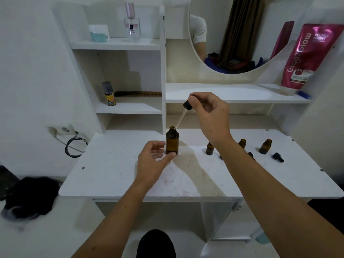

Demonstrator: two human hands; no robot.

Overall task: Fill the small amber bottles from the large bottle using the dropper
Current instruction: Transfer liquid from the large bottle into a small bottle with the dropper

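Note:
The large amber bottle [172, 141] stands open on the white table [115, 175], near its middle. My right hand [208, 116] pinches the black bulb of the dropper [186, 108], whose glass tip slants down to the bottle's mouth. My left hand [154, 161] sits at the bottle's base, thumb touching its foot and fingers loosely curved beside it. Three small amber bottles [209, 148] [242, 143] [265, 146] stand uncapped to the right, partly hidden behind my right forearm. Black dropper caps [278, 157] [251, 155] lie near them.
Shelves rise behind the table with a spray can [109, 94], a comb [137, 94], a perfume bottle [132, 23] and a pink tube [307, 56]. A round mirror [238, 34] hangs above. A wall socket with cable [63, 131] is at left; black cloth [28, 196] lies on the floor.

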